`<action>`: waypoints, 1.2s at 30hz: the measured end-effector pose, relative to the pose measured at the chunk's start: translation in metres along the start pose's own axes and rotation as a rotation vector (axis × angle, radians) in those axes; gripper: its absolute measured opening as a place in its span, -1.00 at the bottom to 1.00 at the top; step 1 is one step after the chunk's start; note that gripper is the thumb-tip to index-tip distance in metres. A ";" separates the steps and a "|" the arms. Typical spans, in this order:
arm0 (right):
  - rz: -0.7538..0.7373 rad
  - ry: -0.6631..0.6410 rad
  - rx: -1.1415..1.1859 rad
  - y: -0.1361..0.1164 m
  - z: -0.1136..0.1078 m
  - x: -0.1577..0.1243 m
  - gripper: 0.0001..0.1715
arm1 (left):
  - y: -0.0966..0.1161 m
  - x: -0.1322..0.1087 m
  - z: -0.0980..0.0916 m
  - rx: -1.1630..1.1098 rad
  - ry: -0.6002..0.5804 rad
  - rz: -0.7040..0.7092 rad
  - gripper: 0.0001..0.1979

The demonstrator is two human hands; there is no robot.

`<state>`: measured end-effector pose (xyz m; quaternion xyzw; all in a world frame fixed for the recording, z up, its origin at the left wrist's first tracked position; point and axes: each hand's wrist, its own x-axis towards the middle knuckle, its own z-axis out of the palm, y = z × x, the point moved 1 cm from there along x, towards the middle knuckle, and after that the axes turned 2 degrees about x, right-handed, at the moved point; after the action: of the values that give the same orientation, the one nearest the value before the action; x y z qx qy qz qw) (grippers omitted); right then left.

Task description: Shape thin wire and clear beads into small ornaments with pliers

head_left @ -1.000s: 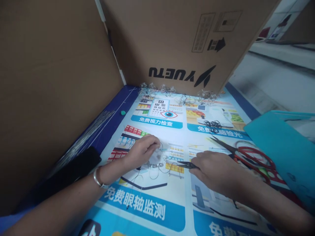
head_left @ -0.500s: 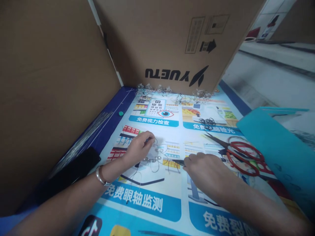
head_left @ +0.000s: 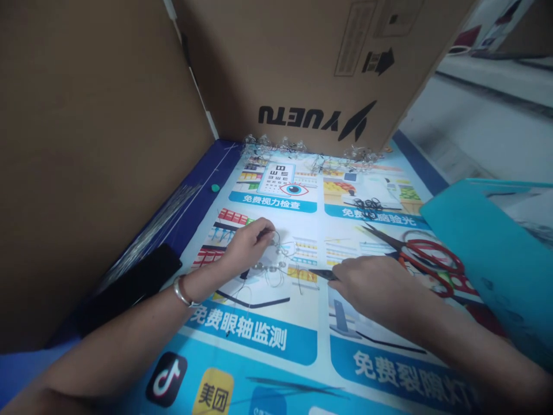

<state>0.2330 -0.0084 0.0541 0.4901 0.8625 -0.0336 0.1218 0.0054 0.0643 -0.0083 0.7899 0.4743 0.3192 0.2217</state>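
My left hand (head_left: 248, 245) is closed in a pinch on a thin wire piece with small clear beads (head_left: 276, 266) that lies on the printed poster mat (head_left: 268, 340). A silver bangle sits on that wrist. My right hand (head_left: 367, 285) is closed around dark pliers (head_left: 323, 274), whose tip points left toward the wire loops.
Red-handled scissors (head_left: 425, 256) lie right of my right hand. A teal folder (head_left: 488, 253) stands at the right. Cardboard walls (head_left: 86, 144) close the left and back. A black phone (head_left: 133, 285) lies at the left. Clear bead clusters (head_left: 276, 144) line the back wall.
The view has tilted down a little, so more of the poster's near edge shows. Both hands keep their hold and have shifted only slightly.
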 end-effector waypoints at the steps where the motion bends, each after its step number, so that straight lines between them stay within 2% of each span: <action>1: 0.006 -0.014 -0.005 0.001 -0.001 -0.001 -0.64 | 0.000 0.000 0.000 0.010 0.001 0.009 -0.93; 5: -0.001 -0.067 -0.002 0.005 -0.005 -0.005 -0.63 | 0.000 0.000 -0.001 0.058 -0.003 0.054 -0.93; 10: -0.001 -0.111 0.001 0.002 -0.008 -0.006 -0.62 | -0.001 0.000 -0.003 0.065 0.047 0.119 -0.90; 16: 0.055 -0.113 -0.011 -0.017 -0.008 -0.006 -0.79 | -0.001 0.001 -0.006 0.081 0.070 0.161 -0.89; 19: 0.047 -0.095 -0.019 -0.025 -0.006 -0.009 -0.86 | 0.005 0.000 -0.013 0.088 0.137 0.181 -0.90; 21: 0.046 -0.091 -0.002 -0.027 -0.004 -0.011 -0.82 | 0.014 -0.004 -0.020 0.081 0.180 0.182 -0.91; 23: 0.069 -0.095 0.013 -0.027 -0.003 -0.012 -0.78 | 0.026 -0.010 -0.025 0.075 0.172 0.161 -0.92; 25: 0.091 -0.109 0.009 -0.026 -0.001 -0.012 -0.78 | 0.038 -0.019 -0.025 0.081 0.084 0.122 -0.92; 29: 0.056 -0.083 0.020 -0.021 0.002 -0.011 -0.78 | 0.060 -0.037 -0.013 0.239 -0.300 0.100 -0.90; 30: 0.041 -0.068 0.027 -0.019 0.003 -0.011 -0.77 | 0.063 -0.040 -0.009 0.314 -0.359 0.101 -0.88; 33: 0.023 -0.028 0.038 -0.009 0.004 -0.009 -0.74 | 0.068 -0.045 0.000 0.476 -0.429 0.158 -0.80; 36: -0.005 -0.011 0.059 -0.001 0.005 -0.008 -0.72 | 0.068 -0.048 0.007 0.504 -0.450 0.346 -0.74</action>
<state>0.2368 -0.0162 0.0516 0.4910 0.8617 -0.0619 0.1121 0.0353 -0.0090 0.0169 0.9385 0.3369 0.0434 0.0617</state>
